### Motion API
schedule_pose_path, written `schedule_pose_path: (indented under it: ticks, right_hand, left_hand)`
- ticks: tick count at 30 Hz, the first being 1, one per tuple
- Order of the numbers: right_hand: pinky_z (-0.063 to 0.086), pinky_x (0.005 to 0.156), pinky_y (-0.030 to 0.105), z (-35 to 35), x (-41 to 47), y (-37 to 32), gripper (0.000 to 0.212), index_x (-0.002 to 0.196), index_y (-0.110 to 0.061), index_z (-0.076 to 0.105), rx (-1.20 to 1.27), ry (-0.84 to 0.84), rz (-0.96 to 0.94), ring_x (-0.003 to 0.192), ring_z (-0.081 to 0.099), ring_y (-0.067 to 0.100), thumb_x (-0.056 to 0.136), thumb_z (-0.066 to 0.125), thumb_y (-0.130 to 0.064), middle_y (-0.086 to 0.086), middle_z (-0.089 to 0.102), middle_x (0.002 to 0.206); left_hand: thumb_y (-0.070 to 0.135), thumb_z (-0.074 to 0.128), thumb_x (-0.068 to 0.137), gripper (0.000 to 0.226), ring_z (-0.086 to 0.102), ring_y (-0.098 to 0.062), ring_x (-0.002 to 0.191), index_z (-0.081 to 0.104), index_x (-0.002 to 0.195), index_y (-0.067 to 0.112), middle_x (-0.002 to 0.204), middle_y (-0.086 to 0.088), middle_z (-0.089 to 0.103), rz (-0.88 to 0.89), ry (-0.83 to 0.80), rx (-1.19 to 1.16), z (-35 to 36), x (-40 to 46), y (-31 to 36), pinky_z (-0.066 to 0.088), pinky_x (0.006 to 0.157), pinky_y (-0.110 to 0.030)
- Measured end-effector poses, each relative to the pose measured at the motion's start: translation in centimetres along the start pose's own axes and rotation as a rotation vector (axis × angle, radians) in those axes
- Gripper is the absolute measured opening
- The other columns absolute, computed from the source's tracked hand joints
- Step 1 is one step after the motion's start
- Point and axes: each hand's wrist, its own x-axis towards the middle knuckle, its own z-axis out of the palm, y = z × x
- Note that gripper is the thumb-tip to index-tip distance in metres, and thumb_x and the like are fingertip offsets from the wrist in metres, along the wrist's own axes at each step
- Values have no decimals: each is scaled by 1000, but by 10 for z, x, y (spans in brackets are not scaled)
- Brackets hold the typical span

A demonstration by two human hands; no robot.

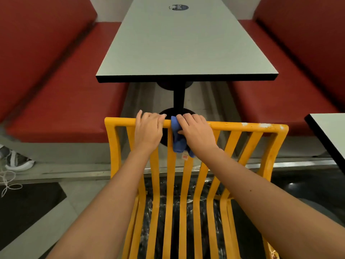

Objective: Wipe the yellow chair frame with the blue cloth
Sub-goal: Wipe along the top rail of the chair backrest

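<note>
The yellow chair frame (242,126) stands in front of me, its slatted back rising to a top rail with chipped paint near the right corner. My left hand (148,130) grips the top rail left of centre, fingers curled over it. My right hand (196,132) holds the blue cloth (178,141) against the rail's middle, fingers over the top and thumb pinching the cloth. The cloth hangs down between two slats, with a small orange tag at its lower end.
A grey table (186,43) on a black pedestal stands just beyond the chair, between two red bench seats (65,101). A second table corner (330,131) juts in at the right. A white shoe (17,161) and string lie on the floor at the left.
</note>
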Motion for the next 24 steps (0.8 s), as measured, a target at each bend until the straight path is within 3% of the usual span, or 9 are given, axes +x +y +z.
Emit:
schedule_pose_path:
  ticks: [4,11,16,20,24]
  right_hand:
    - [50,78,40,0,-15,28,40,115,-3,57,-14,100,14,88,60,33,80,69,-17,15,64,101]
    - [46,86,43,8,-6,3,48,125,-6,54,42,109,102,98,58,33,81,67,-18,13,63,110]
    - [46,90,41,-4,-11,17,78,133,-8,47,81,20,-28,103,57,33,62,81,-7,12,60,117]
    - [49,87,42,-11,-37,65,49,126,-4,54,64,113,15,99,60,34,78,59,-4,15,63,111]
    - [46,89,43,-9,-48,78,54,125,-5,55,84,120,117,102,57,35,74,70,0,15,62,113]
  left_hand:
    - [29,19,99,45,50,-17,93,62,110,21,99,3,64,18,37,30,2,-3,-1,29,93,-33]
    - [35,16,97,53,49,-21,90,64,103,15,95,-1,63,-22,37,12,-1,-2,6,29,93,-39]
    - [34,16,97,51,49,-21,88,63,101,15,92,-1,61,10,40,11,0,-3,1,29,90,-37]
    - [33,20,98,48,49,-19,89,64,100,14,91,-1,61,-11,49,-20,0,-3,3,30,94,-38]
    - [39,13,97,58,49,-20,89,64,102,13,92,-1,62,-11,61,7,-2,-5,6,30,93,-38]
